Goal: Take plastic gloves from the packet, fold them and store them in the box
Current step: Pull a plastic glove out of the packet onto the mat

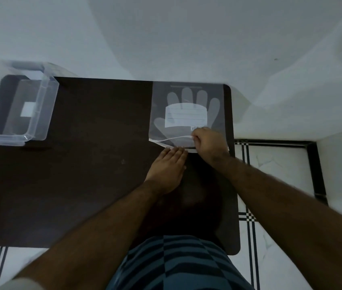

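Observation:
A clear packet of plastic gloves (188, 97) lies flat at the far right of the dark table (92, 164), with a glove outline and a white label on it. My right hand (210, 143) pinches the upper layer at the packet's near, open edge and lifts it slightly. My left hand (168, 166) lies flat, fingers together, with the fingertips pressing on the packet's near edge. A clear plastic box (40, 114) without a lid stands at the table's far left corner, well away from both hands.
White walls rise close behind the table. A white tiled floor with dark border lines (275, 164) shows to the right and in front of the table. My striped shirt fills the bottom of the view.

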The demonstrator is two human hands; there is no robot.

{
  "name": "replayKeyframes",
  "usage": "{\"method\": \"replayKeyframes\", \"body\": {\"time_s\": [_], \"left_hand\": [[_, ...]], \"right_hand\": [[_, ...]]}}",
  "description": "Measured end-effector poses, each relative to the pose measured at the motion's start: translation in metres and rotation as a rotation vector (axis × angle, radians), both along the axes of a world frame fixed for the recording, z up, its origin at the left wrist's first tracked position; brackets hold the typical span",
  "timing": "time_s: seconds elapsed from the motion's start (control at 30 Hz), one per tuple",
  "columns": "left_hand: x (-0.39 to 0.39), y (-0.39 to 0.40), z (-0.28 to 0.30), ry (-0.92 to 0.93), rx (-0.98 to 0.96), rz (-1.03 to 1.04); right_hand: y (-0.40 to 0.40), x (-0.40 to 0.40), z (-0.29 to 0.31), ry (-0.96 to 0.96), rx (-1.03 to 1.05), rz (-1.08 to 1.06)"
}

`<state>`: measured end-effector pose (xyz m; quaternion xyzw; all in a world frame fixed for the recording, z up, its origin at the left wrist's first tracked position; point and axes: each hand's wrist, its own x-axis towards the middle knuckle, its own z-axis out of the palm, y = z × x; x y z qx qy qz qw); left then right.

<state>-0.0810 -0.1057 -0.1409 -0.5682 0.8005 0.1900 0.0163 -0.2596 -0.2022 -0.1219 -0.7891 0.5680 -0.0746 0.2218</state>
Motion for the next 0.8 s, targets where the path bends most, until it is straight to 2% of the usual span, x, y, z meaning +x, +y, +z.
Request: {"method": "replayKeyframes", "body": {"time_s": [0.13,0.33,0.43,0.6,0.8], "left_hand": [[-0.006,0.000,0.000,0.080,-0.023,0.097],[-0.008,-0.011,0.006,0.296,-0.059,0.534],[-0.011,-0.022,0.011,0.283,-0.090,0.608],[-0.013,-0.035,0.015,0.162,-0.063,0.546],[-0.013,-0.046,0.025,-0.097,-0.109,0.166]], "right_hand": [[-0.012,0.002,0.004,-0.005,-0.008,-0.033],[-0.020,0.005,0.002,-0.013,-0.024,-0.031],[-0.021,0.006,0.001,0.006,-0.033,-0.019],[-0.026,0.011,0.001,0.050,-0.064,-0.027],[-0.036,0.012,0.002,0.130,-0.048,0.003]]}}
